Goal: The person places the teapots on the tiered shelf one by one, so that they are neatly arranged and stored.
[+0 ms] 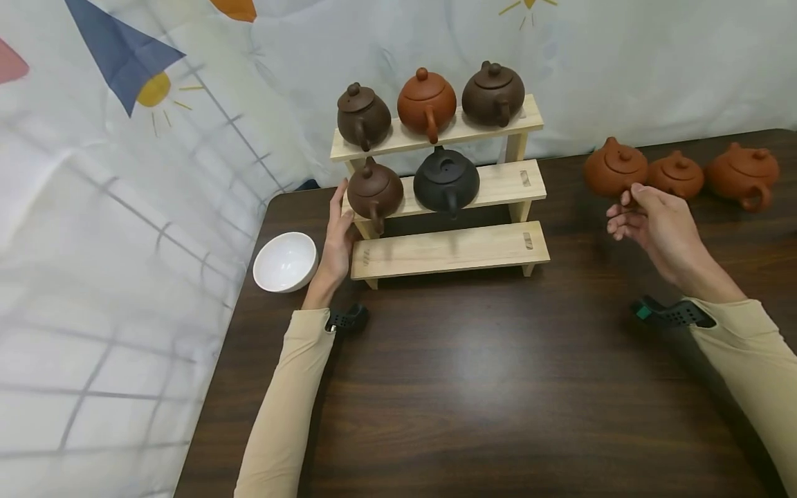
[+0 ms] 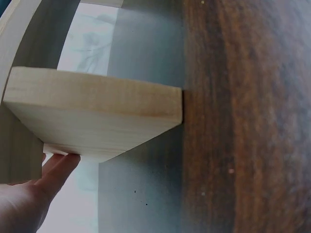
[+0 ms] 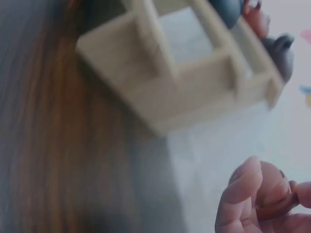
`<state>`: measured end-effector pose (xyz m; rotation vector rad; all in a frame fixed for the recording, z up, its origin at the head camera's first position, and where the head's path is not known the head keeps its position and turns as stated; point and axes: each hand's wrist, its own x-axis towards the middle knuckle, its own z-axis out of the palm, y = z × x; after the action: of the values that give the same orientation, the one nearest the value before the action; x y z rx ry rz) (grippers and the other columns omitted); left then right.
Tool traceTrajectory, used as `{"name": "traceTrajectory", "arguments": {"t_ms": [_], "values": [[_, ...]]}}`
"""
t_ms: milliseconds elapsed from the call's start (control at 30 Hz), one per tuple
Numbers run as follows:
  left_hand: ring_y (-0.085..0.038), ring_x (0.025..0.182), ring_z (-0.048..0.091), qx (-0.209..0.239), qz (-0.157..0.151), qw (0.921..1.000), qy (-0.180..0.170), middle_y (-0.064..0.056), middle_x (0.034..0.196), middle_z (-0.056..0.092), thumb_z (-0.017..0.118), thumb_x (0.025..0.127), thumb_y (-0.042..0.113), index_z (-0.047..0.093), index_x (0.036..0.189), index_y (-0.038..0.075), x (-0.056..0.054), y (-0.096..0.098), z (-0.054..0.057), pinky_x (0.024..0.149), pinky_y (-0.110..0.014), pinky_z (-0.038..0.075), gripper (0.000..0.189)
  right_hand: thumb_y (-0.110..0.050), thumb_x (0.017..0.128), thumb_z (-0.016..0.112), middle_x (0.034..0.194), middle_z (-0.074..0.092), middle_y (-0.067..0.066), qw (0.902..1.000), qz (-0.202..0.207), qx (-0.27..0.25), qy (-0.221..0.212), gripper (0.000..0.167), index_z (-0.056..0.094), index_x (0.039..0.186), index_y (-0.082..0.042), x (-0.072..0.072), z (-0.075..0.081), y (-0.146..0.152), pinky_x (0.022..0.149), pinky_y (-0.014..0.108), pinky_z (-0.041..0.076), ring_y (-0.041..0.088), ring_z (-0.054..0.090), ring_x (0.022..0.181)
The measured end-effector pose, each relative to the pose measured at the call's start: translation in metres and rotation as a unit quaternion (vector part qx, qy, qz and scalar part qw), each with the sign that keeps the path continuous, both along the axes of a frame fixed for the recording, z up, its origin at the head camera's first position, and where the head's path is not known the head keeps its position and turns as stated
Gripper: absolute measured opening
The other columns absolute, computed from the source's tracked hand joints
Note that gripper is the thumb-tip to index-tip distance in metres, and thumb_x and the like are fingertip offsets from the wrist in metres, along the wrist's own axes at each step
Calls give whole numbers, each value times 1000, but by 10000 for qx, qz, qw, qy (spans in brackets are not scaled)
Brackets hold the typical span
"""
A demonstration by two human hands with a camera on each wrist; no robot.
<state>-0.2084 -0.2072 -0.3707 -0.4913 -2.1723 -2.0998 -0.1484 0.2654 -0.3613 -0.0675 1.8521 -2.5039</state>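
Observation:
My right hand (image 1: 663,232) pinches the handle of a reddish-brown clay teapot (image 1: 613,167) at the right of the table. In the right wrist view, thumb and fingers close around that handle, partly hiding the teapot (image 3: 273,180). Whether its base touches the table, I cannot tell. My left hand (image 1: 336,252) rests against the left side of a three-step wooden stand (image 1: 451,250), its fingers extended. The left wrist view shows those fingers (image 2: 60,170) touching the wood. Beside them, a brown teapot (image 1: 376,188) and a black teapot (image 1: 446,178) sit on the middle step.
Two brown teapots and an orange-red teapot (image 1: 427,100) line the top step. A small red teapot (image 1: 675,175) and another red teapot (image 1: 741,173) stand right of the held one. A white bowl (image 1: 285,262) lies left of the stand. Patterned cloth (image 1: 349,41) hangs behind.

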Motion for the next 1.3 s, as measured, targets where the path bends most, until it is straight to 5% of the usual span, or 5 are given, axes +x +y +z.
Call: {"name": "traceTrajectory", "arguments": {"t_ms": [200, 467, 900, 1300], "values": [[-27, 151, 28, -82, 33, 10000, -23, -8, 173, 9, 30, 105, 26, 6, 168, 7, -3, -1, 2, 115, -58, 29, 70, -25, 111, 50, 91, 63, 11, 9977, 196, -193, 612, 32, 54, 99, 4, 8, 27, -21, 61, 29, 48, 20, 62, 73], [-26, 151, 26, -104, 61, 9999, 10, -8, 173, 8, 30, 105, 25, 7, 168, 6, -3, -2, 2, 115, -59, 29, 70, -23, 112, 49, 90, 61, 12, 9945, 657, 18, 813, 30, 56, 98, 4, 14, 52, -54, 57, 29, 45, 21, 59, 69], [-26, 151, 29, 30, -30, 10000, 62, -10, 172, 15, 30, 107, 23, 9, 168, 8, 0, -1, 0, 117, -46, 30, 67, -26, 112, 51, 89, 64, 11, 9918, 1103, 484, 435, 33, 59, 98, 3, 5, 57, -81, 57, 29, 47, 19, 61, 68], [-25, 153, 25, -5, -10, 10000, 75, -11, 172, 13, 30, 107, 22, 8, 168, 7, 2, -2, -1, 119, -46, 27, 67, -36, 112, 48, 91, 61, 9, 9844, 953, 1466, 197, 41, 57, 100, 2, 0, 58, -95, 58, 28, 48, 17, 60, 69]]}}
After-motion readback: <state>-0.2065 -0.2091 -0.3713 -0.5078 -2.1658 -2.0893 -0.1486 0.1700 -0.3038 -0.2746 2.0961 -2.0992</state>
